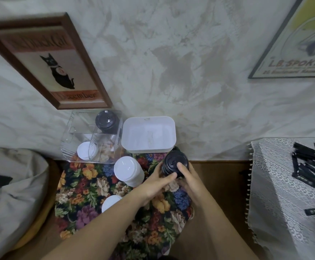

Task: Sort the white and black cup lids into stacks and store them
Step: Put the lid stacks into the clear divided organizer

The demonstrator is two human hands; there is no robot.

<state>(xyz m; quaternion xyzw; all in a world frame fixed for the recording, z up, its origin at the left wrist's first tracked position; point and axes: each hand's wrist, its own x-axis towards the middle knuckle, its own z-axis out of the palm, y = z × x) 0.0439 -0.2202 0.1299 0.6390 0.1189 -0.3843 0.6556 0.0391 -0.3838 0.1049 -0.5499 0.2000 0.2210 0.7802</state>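
The left hand (pixel 158 182) and right hand (pixel 189 178) together gripped the black lid stack (pixel 173 164) at two o'clock on the counter (pixel 81 194); the white lid stack (pixel 128 170) stood at its nine o'clock.

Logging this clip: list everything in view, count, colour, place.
clear bin: 1, transparent, far left
white tub: 1, white, right of bin
floral cloth: 1, multicoloured, centre
held stack: 1, black, before tub
stored stack: 1, black, bin's far end
binned lids: 1 stack, white, bin's near end
tall stack: 1, white, on cloth
low lids: 1 pile, white, by left forearm
cat picture, poster: 2, framed, wall left and right
lace cloth: 1, pale, right
left hand, right hand: both grip held stack
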